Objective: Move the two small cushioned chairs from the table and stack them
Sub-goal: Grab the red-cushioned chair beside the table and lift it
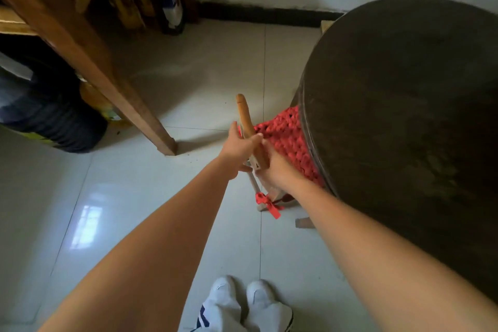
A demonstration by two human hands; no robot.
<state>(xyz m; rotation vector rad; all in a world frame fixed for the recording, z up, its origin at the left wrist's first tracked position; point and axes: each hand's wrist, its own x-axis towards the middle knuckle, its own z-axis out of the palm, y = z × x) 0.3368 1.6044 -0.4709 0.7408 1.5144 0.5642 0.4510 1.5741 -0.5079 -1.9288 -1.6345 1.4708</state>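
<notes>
A small wooden chair [246, 118] with a red knitted cushion [289, 137] stands on the floor, its seat tucked partly under the round dark table [404, 116]. My left hand [239, 148] is closed around the top rail of the chair's back. My right hand [275, 170] grips the same backrest lower down, beside the cushion. A red ribbon [266, 203] ties the cushion to a chair leg. Only this one chair shows; the table hides most of its seat.
A slanted wooden leg [107, 75] of other furniture reaches the tiled floor at centre left. A dark bag [48, 116] lies at the left. Bottles and bags stand by the far wall [151, 3]. My white shoes [242, 302] are at the bottom.
</notes>
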